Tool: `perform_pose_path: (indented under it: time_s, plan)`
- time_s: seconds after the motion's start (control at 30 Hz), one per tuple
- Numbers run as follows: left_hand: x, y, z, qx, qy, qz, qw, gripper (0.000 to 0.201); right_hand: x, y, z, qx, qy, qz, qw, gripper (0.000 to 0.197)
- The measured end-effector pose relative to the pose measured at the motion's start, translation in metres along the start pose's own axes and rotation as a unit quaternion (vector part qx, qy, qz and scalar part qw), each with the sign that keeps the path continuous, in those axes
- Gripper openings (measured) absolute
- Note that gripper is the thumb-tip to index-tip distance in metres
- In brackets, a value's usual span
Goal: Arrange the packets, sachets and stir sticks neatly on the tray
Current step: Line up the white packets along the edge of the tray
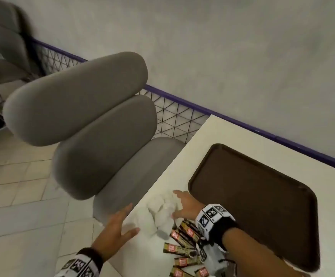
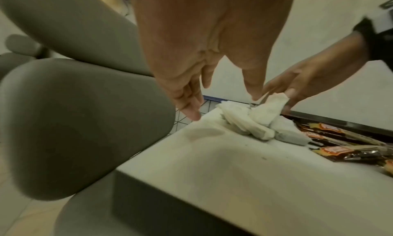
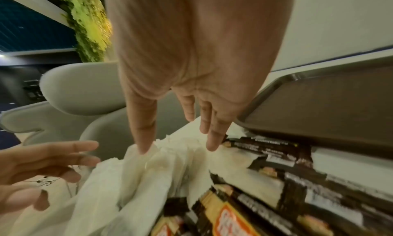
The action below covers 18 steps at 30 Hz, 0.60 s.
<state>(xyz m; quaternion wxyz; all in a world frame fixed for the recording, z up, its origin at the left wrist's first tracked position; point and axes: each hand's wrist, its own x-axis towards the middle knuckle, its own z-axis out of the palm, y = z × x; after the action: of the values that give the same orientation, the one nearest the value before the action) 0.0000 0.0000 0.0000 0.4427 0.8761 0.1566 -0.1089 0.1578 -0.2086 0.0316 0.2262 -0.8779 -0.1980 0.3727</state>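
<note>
A heap of white paper packets (image 1: 160, 214) (image 2: 251, 122) (image 3: 149, 180) lies near the table's left edge. Several brown and orange sachets (image 1: 184, 230) (image 2: 331, 151) (image 3: 276, 197) are scattered right beside it, nearer to me. The brown tray (image 1: 252, 196) (image 3: 329, 113) sits just right of both, and its visible surface is bare. My right hand (image 1: 182, 204) (image 3: 178, 149) rests on the white heap with straight, spread fingers, and one packet end stands up between thumb and fingers. My left hand (image 1: 120, 224) (image 2: 223, 107) hovers open over the table edge, left of the heap. I cannot make out any stir sticks.
The white table (image 1: 198, 140) ends just left of the heap. A grey padded chair (image 1: 102, 136) stands close against that edge. Behind it, a purple rail with wire mesh (image 1: 174, 116) runs along the grey wall. Tiled floor lies at lower left.
</note>
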Motion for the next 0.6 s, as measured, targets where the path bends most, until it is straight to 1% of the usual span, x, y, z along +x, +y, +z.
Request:
perform_pose_path:
  time_s: [0.03, 0.1, 0.2, 0.23, 0.33, 0.43, 0.5, 0.6]
  plan:
    - [0.004, 0.002, 0.003, 0.003, -0.020, 0.003, 1.000, 0.092, 0.000, -0.003, 0.002, -0.004, -0.008, 0.008, 1.000, 0.093]
    - [0.011, 0.008, 0.007, 0.035, -0.049, -0.019, 0.998, 0.085, 0.000, -0.007, 0.005, -0.009, -0.015, 0.024, 1.000, 0.104]
    - [0.020, 0.017, 0.013, 0.037, -0.055, -0.024, 0.997, 0.083, 0.002, -0.009, 0.014, 0.002, -0.007, 0.037, 0.999, 0.108]
    - [0.023, 0.020, 0.014, 0.042, -0.059, -0.024, 0.997, 0.084, 0.005, -0.008, 0.017, 0.007, -0.003, 0.040, 0.999, 0.105]
    - [0.034, 0.031, 0.014, 0.060, -0.059, -0.026, 0.996, 0.080, 0.008, -0.010, 0.023, 0.008, 0.015, 0.033, 0.999, 0.085]
    - [0.043, 0.035, 0.015, 0.094, -0.063, -0.029, 0.993, 0.066, 0.008, -0.013, 0.030, 0.034, 0.041, 0.037, 0.998, 0.065]
    - [0.047, 0.033, 0.017, 0.111, -0.059, -0.034, 0.991, 0.058, 0.008, -0.015, 0.035, 0.018, 0.058, 0.038, 0.997, 0.050]
    - [0.049, 0.030, 0.019, 0.124, -0.048, -0.031, 0.991, 0.046, 0.007, -0.016, 0.039, -0.008, 0.078, 0.022, 0.997, 0.035]
